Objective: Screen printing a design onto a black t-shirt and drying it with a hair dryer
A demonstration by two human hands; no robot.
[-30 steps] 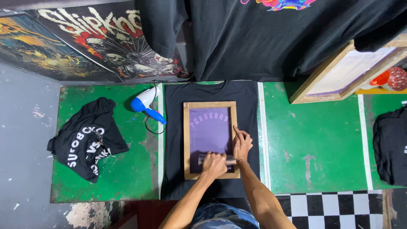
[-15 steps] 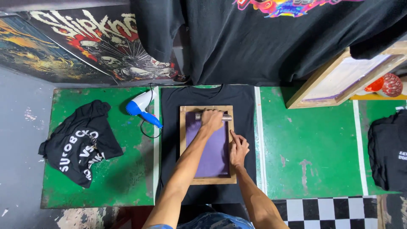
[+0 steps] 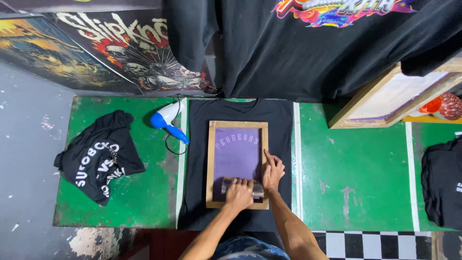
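- head view, only one we've got: our left hand is wrapped over the squeegee, fingers curled down on its handle; it sits at the near end of the purple mesh, inside the wooden screen frame
- our right hand lies flat on the frame's right rail, fingers stretched out toward the far side and close together; pressing, not pinching anything
- the frame lies square on the black t-shirt, which is spread flat on the green table, roughly in the middle
- what could go wrong, as we judge it: only one hand pins the frame, and on one rail; a hard push on the squeegee could skate the frame sideways across the cloth and smear the print; an uneven tilt of the blade could leave thin patches; can't tell how much ink is on the mesh
- pose: both forearms come in from the near edge, left one angled right, right one angled left, so the wrists nearly meet at the frame's near right corner
- round about: blue and white hair dryer just left of the shirt, cord looping near it; crumpled black printed shirt further left; second wooden screen propped at far right; more black shirts hang across the far side
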